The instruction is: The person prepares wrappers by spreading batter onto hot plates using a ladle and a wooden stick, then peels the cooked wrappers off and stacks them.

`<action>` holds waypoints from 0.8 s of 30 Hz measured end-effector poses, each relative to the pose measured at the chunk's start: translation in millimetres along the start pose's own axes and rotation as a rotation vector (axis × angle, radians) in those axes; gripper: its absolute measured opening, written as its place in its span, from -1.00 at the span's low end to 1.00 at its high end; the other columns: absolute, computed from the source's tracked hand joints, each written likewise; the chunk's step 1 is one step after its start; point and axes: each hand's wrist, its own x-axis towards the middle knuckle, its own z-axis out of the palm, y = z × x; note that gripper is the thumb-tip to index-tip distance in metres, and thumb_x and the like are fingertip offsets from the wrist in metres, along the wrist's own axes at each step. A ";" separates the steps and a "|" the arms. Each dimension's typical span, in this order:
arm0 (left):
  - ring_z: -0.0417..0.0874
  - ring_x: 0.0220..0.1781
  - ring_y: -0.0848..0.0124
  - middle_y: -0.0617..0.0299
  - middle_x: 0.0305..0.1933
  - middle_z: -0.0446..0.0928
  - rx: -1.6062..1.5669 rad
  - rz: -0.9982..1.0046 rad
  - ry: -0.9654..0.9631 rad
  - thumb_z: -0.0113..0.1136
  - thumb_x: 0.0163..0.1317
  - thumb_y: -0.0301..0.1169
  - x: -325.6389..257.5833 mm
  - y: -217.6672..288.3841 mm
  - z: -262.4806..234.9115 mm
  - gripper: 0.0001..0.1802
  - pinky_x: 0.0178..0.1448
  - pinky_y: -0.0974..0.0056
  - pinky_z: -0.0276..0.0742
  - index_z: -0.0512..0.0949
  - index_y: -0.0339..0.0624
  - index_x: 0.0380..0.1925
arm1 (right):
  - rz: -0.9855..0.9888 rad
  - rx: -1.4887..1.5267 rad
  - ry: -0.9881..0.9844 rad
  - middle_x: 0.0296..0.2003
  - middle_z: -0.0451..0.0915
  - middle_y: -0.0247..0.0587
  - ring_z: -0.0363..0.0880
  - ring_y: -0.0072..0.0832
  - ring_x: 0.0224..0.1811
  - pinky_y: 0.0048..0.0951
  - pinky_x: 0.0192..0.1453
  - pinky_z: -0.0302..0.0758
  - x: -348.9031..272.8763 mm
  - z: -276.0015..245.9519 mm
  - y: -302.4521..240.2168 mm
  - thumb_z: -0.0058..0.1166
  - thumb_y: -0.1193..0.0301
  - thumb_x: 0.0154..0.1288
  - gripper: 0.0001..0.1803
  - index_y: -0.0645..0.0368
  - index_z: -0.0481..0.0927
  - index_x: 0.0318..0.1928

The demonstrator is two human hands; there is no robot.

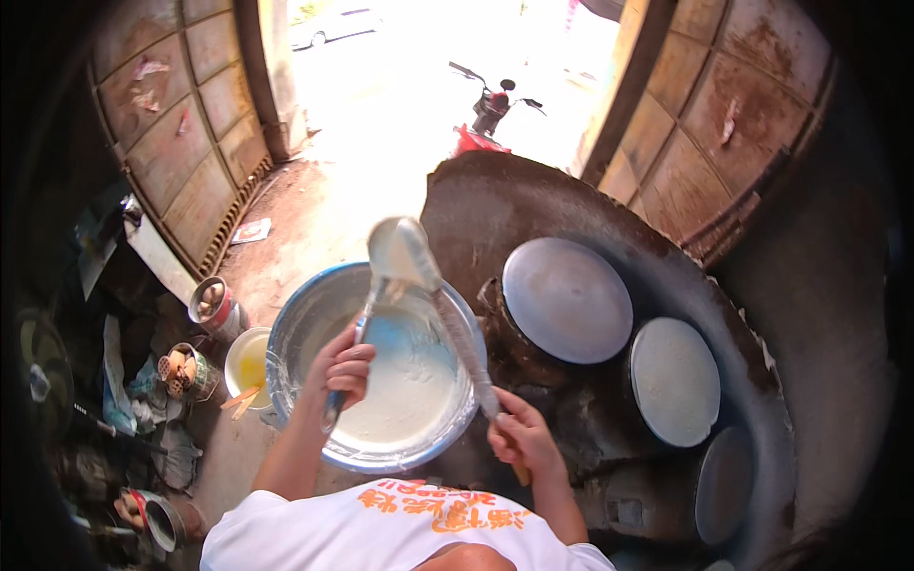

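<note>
In my left hand (347, 365), closed around its handle, is a ladle (393, 246) raised above a big basin. My right hand (526, 436) grips the wooden handle of a long, flat spatula (465, 352), whose far end meets the ladle's bowl or overlaps it in view. Pale, wet-looking batter coats the ladle. Below, the blue-rimmed basin (273, 354), lined with clear plastic, holds creamy white batter (395, 419). To the right of the basin sits a round grey griddle (568, 301); another griddle (676, 383) nearer me carries a thin pale layer.
A third round plate (725, 485) lies at the near right of the dark curved stove (533, 195). Left of the basin stand a white bowl (235, 360) with yellow liquid and sticks, and tins (219, 309) holding brownish pieces. A motorbike (490, 109) stands beyond, between rusty metal doors (181, 114).
</note>
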 end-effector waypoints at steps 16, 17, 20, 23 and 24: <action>0.11 -0.77 0.62 0.45 -0.71 0.06 0.120 -0.612 0.169 -0.19 0.44 -0.05 207.5 -168.5 -11.7 -0.52 -0.74 0.50 0.10 0.16 -0.08 -0.61 | -0.673 -0.154 0.719 -0.48 0.54 -0.21 0.41 -0.63 -0.61 -0.67 -0.53 0.34 -162.8 -45.7 -20.4 -0.05 0.38 0.36 -0.53 0.15 0.31 0.26; 0.09 -0.77 0.62 0.46 -0.72 0.04 0.138 -0.711 0.136 -0.17 0.43 -0.04 231.1 -205.0 -21.6 -0.53 -0.74 0.50 0.06 0.17 -0.08 -0.60 | -0.740 -0.288 0.889 -0.45 0.55 -0.25 0.42 -0.63 -0.59 -0.65 -0.50 0.35 -180.0 -59.5 -32.5 -0.03 0.40 0.35 -0.54 0.16 0.35 0.24; 0.12 -0.82 0.62 0.47 -0.75 0.10 -0.214 -1.018 0.213 -0.14 0.42 -0.17 290.7 -347.7 -24.8 -0.61 -0.74 0.49 0.13 0.20 -0.08 -0.58 | -0.904 -0.836 1.552 -0.38 0.60 -0.15 0.57 -0.44 -0.43 -0.47 -0.32 0.48 -223.1 -108.9 -3.8 0.13 0.50 0.22 -0.60 0.21 0.51 0.10; 0.18 -0.84 0.61 0.43 -0.75 0.18 -0.379 -1.054 0.290 -0.11 0.40 -0.30 326.8 -457.2 -45.4 -0.65 -0.75 0.50 0.26 0.20 -0.10 -0.60 | -0.848 -1.187 2.035 -0.29 0.62 0.09 0.63 -0.30 -0.35 -0.40 -0.18 0.52 -279.5 -134.0 109.4 0.16 0.57 0.13 -0.58 0.21 0.55 0.06; 0.18 -0.85 0.61 0.41 -0.75 0.19 -0.342 -1.125 0.237 -0.11 0.40 -0.30 341.6 -471.8 -60.2 -0.64 -0.75 0.49 0.25 0.20 -0.11 -0.61 | -0.821 -1.315 2.093 -0.40 0.59 -0.04 0.60 -0.36 -0.42 -0.42 -0.27 0.51 -299.9 -129.0 131.1 0.14 0.57 0.14 -0.62 0.20 0.57 0.02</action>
